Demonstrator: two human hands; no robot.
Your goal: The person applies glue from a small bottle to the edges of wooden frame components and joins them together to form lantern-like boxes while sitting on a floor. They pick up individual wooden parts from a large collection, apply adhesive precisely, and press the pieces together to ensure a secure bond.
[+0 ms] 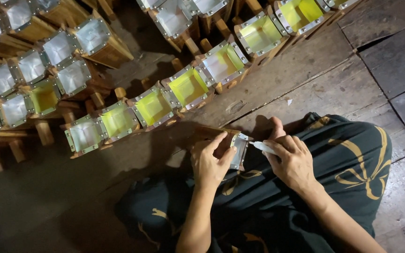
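Item: wooden box frame (pixel 230 145), in work.
My left hand (pixel 210 161) clasps it; right hand (pixel 292 161) pinches white tube (pixel 264 148). Finished frames (pixel 153 107) rowed beyond.

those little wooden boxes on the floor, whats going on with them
A person sits on the wooden floor. Their left hand steadies a small wooden box with a metal-edged frame on their lap, while the right hand holds a white tube against its edge. Rows of similar boxes lie ahead.

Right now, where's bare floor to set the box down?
Free: wooden plank floor right of the row of metal-rimmed wooden boxes, above the dark-trousered knee. Also lower left. Crowded: upper left, boxes packed tight around both hands.
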